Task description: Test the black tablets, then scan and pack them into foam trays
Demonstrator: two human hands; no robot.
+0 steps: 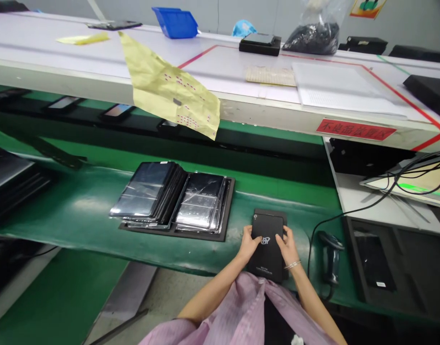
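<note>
Between my two hands is a black tablet (pixel 266 256), its back with a pale logo and a corner camera turned up. My left hand (pixel 249 243) grips its left edge, thumb on the back. On the opposite edge my right hand (pixel 287 244) holds it the same way, thumb near the logo. Under the tablet a dark foam pad (pixel 285 218) shows at the top and right. To the left, two stacks of film-wrapped tablets, a taller stack (pixel 144 187) and a lower stack (pixel 200 201), sit on a black foam tray (pixel 227 211).
A barcode scanner (pixel 330 256) with a cable lies right of my hands. Beyond it is a black foam tray (pixel 414 258) with a dark tablet (pixel 376 261) inside. A white shelf (pixel 234 108) crosses above the green bench, with a yellow paper (pixel 169 86) hanging over its edge.
</note>
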